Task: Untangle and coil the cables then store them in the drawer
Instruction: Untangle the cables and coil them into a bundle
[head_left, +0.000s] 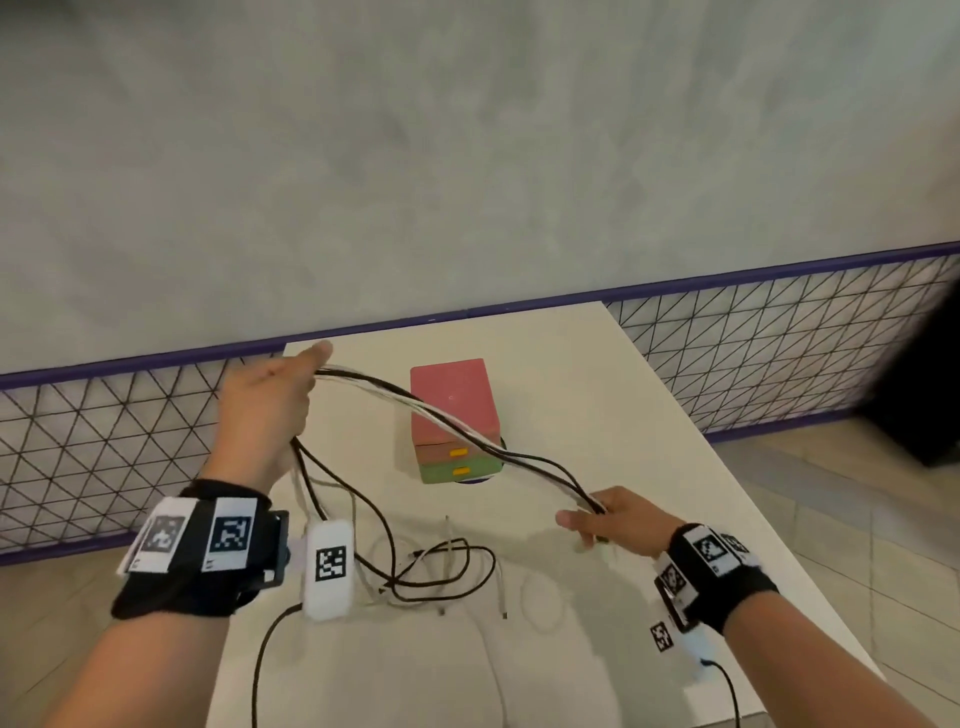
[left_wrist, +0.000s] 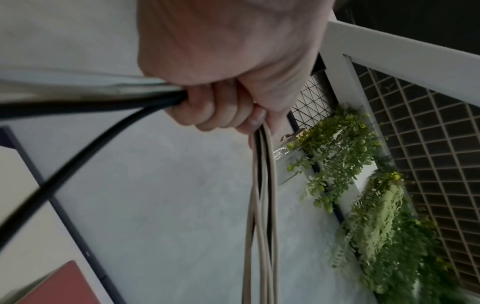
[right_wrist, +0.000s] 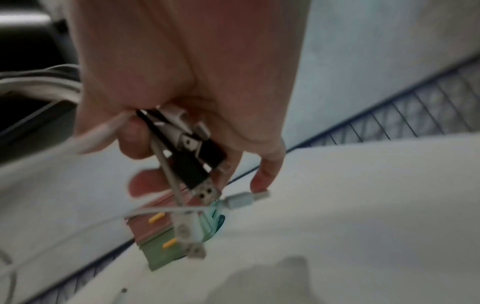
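A bundle of black and white cables stretches in the air between both hands above the white table. My left hand is raised at the left and grips the bundle in a fist. Lower at the right, my right hand pinches the cables' plug ends, black and white connectors sticking out past the fingers. The loose remainder of the cables lies tangled on the table near me. The small drawer box, pink on top with a pink and a green drawer with yellow handles, stands behind the bundle, both drawers pushed in.
A wire mesh fence with a purple rail runs behind the table, in front of a grey wall. Green plants hang on a grid in the left wrist view. The table's right edge drops to a tiled floor.
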